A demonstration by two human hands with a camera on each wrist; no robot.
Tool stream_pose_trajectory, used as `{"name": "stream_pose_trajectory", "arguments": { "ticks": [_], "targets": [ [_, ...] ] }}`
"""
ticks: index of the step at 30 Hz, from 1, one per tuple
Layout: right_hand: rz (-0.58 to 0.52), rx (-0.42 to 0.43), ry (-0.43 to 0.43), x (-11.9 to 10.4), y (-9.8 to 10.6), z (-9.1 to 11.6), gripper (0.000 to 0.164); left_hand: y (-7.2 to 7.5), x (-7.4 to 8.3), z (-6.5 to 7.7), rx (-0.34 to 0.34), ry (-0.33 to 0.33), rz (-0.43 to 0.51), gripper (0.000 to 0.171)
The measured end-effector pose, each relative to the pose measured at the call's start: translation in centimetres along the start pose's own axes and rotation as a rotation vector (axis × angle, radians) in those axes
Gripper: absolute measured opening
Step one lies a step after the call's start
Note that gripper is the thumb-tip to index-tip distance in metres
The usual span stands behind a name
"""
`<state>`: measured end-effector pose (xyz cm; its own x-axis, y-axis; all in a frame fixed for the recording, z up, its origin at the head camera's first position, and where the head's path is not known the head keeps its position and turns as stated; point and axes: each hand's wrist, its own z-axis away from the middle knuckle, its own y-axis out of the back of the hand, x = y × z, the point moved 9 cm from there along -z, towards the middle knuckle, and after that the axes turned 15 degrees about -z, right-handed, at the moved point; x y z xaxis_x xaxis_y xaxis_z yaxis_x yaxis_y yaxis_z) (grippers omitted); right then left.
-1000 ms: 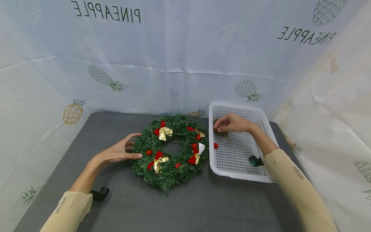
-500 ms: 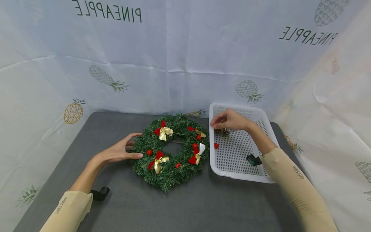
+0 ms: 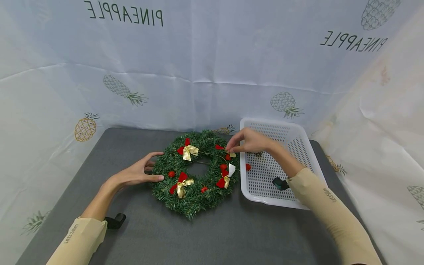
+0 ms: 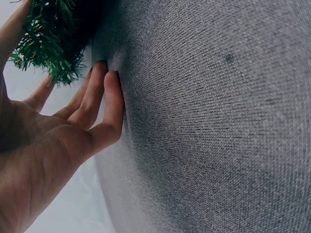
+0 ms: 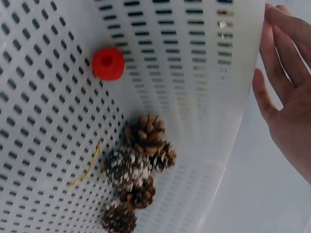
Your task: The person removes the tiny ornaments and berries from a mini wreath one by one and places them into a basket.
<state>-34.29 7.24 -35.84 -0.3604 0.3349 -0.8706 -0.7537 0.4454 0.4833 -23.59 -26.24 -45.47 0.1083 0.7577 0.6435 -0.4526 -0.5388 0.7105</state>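
Note:
A green tinsel wreath (image 3: 195, 200) with several red-and-gold bows and small red balls lies on the grey table. My left hand (image 3: 132, 175) rests around its left edge, thumb and fingers spread apart. In the left wrist view, fingertips (image 4: 113, 82) touch the table cloth beside the foliage. Over the white basket's left rim, my right hand (image 3: 246, 142) reaches to the wreath's upper right. Its thumb and forefinger tips come together right at a bow (image 3: 233, 155), partly covering it; I cannot tell whether they grip it.
The white perforated basket (image 3: 275, 201) stands against the wreath's right side. Several pine cones (image 5: 127, 168), a red ball (image 5: 108, 63) and a gold thread (image 5: 87, 167) lie in it. A pineapple-printed white curtain (image 3: 212, 66) hangs behind the table.
My right hand has moved left from the pine cones in the basket, across the rim, to the bow on the wreath. The left hand has stayed at the wreath.

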Motion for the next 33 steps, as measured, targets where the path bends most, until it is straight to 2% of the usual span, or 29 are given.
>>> {"name": "stream_pose_trajectory", "arguments": {
  "ticks": [5, 8, 23, 33],
  "targets": [
    [-0.022, -0.125, 0.001, 0.2, -1.9, -0.9, 0.019, 0.0, 0.0, 0.0, 0.001, -0.004, 0.004, 0.100],
    [-0.005, -0.156, -0.019, 0.5, -2.3, -1.2, 0.020, 0.0, 0.0, 0.0, 0.001, -0.004, 0.003, 0.101],
    [0.033, -0.139, -0.070, 1.7, -1.8, -2.0, 0.023, 0.0, 0.0, 0.0, 0.003, -0.007, -0.001, 0.100],
    [0.091, -0.136, -0.062, 2.1, -1.5, -2.3, 0.024, 0.0, 0.0, 0.1, 0.007, -0.009, -0.008, 0.099]
  ]
}}
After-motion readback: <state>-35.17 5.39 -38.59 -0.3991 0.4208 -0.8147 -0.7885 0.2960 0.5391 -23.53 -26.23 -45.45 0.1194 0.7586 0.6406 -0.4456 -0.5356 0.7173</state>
